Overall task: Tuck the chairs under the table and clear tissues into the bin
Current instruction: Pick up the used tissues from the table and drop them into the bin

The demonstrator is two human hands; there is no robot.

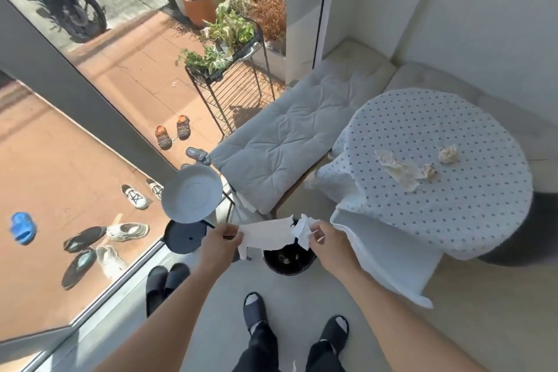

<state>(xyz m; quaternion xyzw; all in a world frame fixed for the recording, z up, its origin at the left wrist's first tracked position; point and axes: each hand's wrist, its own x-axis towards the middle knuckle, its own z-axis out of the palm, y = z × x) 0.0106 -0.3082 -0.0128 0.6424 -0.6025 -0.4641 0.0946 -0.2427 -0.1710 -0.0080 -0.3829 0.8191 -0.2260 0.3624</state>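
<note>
- Presently, left hand (218, 240): fingers pinched on the left edge of a torn white tissue (265, 235), held above the bin.
- Right hand (327, 243): fingers pinched on a smaller crumpled tissue piece (303, 228), just beside the larger sheet's ragged right edge.
- Black bin (289, 260): on the floor directly below both hands, scraps visible inside.
- Round bench (437, 205) with dotted cloth, at 2 o'clock from the hands: carries a flattened stained tissue (398, 170) and two crumpled tissue balls (447, 154), (429, 171), near one another.
- Grey cushioned seat (287, 136): at 12 o'clock from the hands, touching the bench's left side.
- White plate-shaped dish (191, 193) over a black round stand (185, 235): at 10 o'clock, just beside the left hand.
- Shoes (126, 231) and potted plants (199, 6): outside the glass, well apart.
</note>
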